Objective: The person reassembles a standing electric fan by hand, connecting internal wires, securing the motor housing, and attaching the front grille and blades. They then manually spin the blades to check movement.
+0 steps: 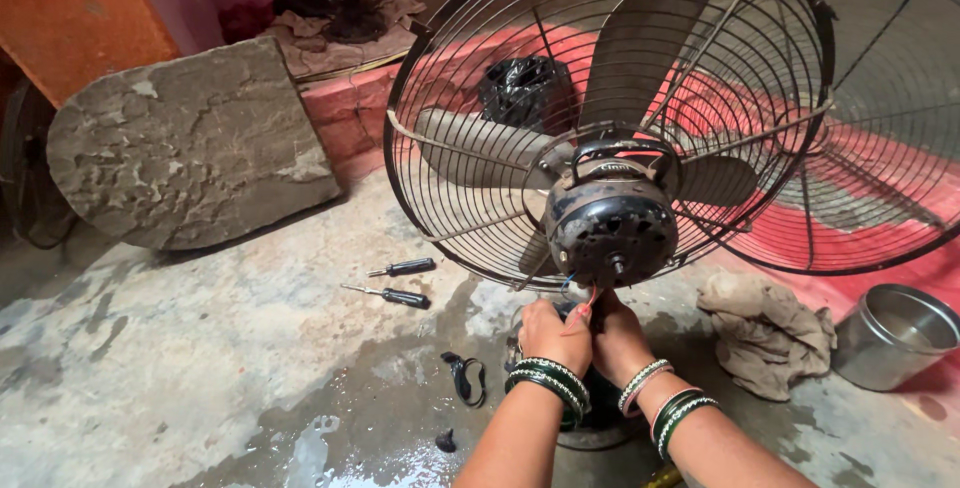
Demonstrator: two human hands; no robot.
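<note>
Wet, patchy concrete floor (pixel 200 348), two screwdrivers (pixel 395 283) lying mid-floor. Left hand (pixel 553 333) and right hand (pixel 615 336) have fingers pinched shut on thin wires (pixel 590 298) right under the fan motor (pixel 612 228). With that puddle nearby, those wires could short or snap if tugged.

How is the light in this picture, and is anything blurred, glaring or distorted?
Head view: soft, reddish daylight, no hard shadows; the wet floor gives pale glare near the bottom; the fan guard bows from wide-lens distortion; both hands, left hand and right hand, and the motor look sharp.
</note>
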